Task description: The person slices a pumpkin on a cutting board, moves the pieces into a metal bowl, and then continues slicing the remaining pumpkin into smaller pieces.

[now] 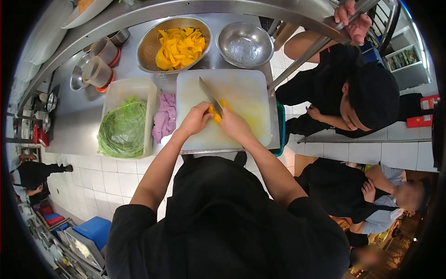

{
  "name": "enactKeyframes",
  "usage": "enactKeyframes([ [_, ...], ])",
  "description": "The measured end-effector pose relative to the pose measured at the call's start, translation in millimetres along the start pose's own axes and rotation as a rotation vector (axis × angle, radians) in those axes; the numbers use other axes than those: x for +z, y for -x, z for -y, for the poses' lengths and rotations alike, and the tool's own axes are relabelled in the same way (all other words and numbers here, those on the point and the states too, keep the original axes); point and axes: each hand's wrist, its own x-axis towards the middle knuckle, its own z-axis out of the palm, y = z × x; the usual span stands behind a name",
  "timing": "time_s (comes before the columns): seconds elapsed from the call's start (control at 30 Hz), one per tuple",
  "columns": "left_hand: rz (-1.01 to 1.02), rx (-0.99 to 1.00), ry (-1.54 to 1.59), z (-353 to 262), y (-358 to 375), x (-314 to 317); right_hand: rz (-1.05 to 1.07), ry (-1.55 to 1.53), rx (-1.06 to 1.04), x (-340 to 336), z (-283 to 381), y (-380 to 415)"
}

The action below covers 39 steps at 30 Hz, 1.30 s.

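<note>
On the white cutting board [190,88], stained yellow in places, my left hand [195,119] is closed on a yellow-orange piece of fruit or vegetable [215,115]; its exact kind I cannot make out. My right hand [236,124] grips a knife [210,93], whose blade points away and to the left. The knife handle is hidden under the fingers. The blade's lower end is close to the yellow-orange piece, between both hands. Beyond the board, a metal colander [147,43] holds many cut yellow-orange pieces [181,49].
An empty-looking metal bowl [245,45] stands behind the board. To the left are a purple cloth [164,116] and a plastic bin [149,100] with a green bag [123,130]. A metal rail [297,65] runs at right, beside a person in a black cap [374,95].
</note>
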Motion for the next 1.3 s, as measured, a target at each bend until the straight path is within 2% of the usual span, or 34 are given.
enactKeyframes([
  [0.17, 0.014, -0.107, 0.081, 0.9, 2.8, -12.3, 0.04, 0.041, 0.017, -32.0, 9.4, 42.9],
  [0.23, 0.048, 0.086, -0.098, 2.3, 1.3, -16.2, 0.048, 0.064, -0.001, -42.5, 13.5, 63.0],
  [0.3, 0.049, 0.11, -0.134, 0.0, 1.0, -16.8, 0.127, 0.136, -0.043, -47.5, 16.0, 83.5],
  [0.4, 0.034, 0.15, -0.196, 1.0, 3.6, -12.0, 0.127, 0.134, -0.036, -49.2, 16.0, 100.8],
  [0.5, 0.026, 0.173, -0.243, 14.7, 8.6, -9.0, 0.023, 0.171, -0.153, -10.7, -8.6, 87.9],
  [0.6, 0.036, 0.224, -0.286, 23.7, 8.6, -9.3, 0.05, 0.109, -0.047, 6.1, 5.8, 47.8],
  [0.77, 0.043, 0.241, -0.338, 17.5, 5.8, -17.2, 0.078, 0.174, -0.034, -33.8, 25.4, 38.3],
  [0.83, -0.032, 0.138, -0.273, 15.3, 11.6, -14.7, 0.073, 0.167, -0.024, -42.6, 23.2, 50.6],
  [0.97, -0.043, 0.081, -0.248, 8.5, 13.0, -16.3, 0.099, 0.154, -0.003, -58.6, 22.7, 69.8],
  [1.07, -0.07, 0.144, -0.318, 1.3, 7.6, -17.2, 0.102, 0.142, 0.002, -59.8, 21.1, 73.1],
  [1.13, -0.074, 0.334, -0.394, 6.1, -0.9, -13.8, 0.106, 0.145, 0.005, -57.6, 19.3, 74.4],
  [1.3, -0.026, 0.293, -0.429, 13.0, -7.9, -1.9, 0.096, 0.135, 0.029, -49.8, 21.4, 76.4],
])
